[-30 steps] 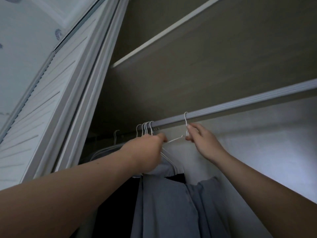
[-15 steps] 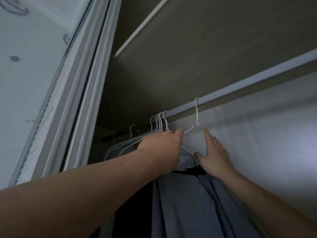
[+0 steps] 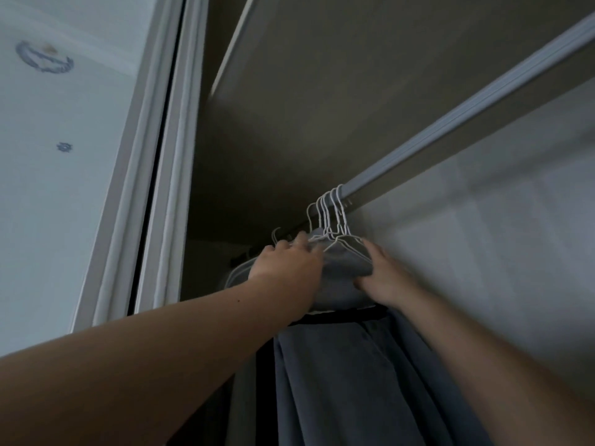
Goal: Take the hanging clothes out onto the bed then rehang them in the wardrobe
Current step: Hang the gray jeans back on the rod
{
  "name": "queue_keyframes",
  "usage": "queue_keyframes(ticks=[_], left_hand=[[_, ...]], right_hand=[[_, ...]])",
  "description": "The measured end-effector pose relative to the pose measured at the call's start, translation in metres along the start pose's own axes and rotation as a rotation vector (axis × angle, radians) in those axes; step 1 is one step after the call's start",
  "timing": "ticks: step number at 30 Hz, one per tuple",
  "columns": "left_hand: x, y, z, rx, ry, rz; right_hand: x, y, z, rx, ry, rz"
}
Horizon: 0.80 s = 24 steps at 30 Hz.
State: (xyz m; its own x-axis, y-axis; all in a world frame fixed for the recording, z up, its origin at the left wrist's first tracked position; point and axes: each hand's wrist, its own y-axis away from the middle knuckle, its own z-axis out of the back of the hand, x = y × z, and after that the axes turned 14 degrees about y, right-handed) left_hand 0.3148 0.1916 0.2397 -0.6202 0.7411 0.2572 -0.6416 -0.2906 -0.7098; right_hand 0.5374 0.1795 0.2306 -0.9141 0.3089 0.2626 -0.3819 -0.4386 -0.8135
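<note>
Clothes: grey garments [image 3: 341,381] hang bunched together inside the wardrobe [image 3: 483,252], at the low left stretch of the rail. Their long axis runs straight down from the hangers and out of the bottom of the view.
Hangers: a tight cluster of white wire hangers [image 3: 331,217] has its hooks over the rail and pointing up. The wire shoulders slope down to either side, across the line of the rail.
Rail: the pale rail [image 3: 467,117] runs slantwise, from the upper right down to the hooks near the middle.
Left hand: the left hand [image 3: 289,263] reaches up with its back to the camera and its fingertips on the wire shoulders just below the hooks. Whether the fingers close round the wires cannot be told — the hand hides them.
Right hand: the right hand [image 3: 386,278] grasps the right shoulder of the clothes, fingers up along the far side and thumb under the fabric.
Black band: a dark strip [image 3: 341,315] crosses the grey cloth just below both wrists.
Shelf: a brown shelf underside [image 3: 354,75] spans above the rail.
Door frame: a white frame [image 3: 167,156] stands at the left — beside it is a pale surface with blue motifs [image 3: 45,57].
</note>
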Motion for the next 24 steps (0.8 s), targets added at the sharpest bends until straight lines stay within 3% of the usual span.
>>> queue_keyframes(ticks=[12, 18, 24], left_hand=[[-0.005, 0.004, 0.004, 0.116, -0.048, 0.052], [-0.006, 0.025, 0.019, 0.152, -0.099, -0.013], [0.018, 0.103, 0.030, -0.008, -0.072, -0.112]], right_hand=[[0.012, -0.008, -0.009, 0.117, -0.122, 0.010], [0.009, 0.010, 0.007, 0.152, -0.156, 0.001], [0.042, 0.055, 0.035, -0.023, -0.221, 0.026]])
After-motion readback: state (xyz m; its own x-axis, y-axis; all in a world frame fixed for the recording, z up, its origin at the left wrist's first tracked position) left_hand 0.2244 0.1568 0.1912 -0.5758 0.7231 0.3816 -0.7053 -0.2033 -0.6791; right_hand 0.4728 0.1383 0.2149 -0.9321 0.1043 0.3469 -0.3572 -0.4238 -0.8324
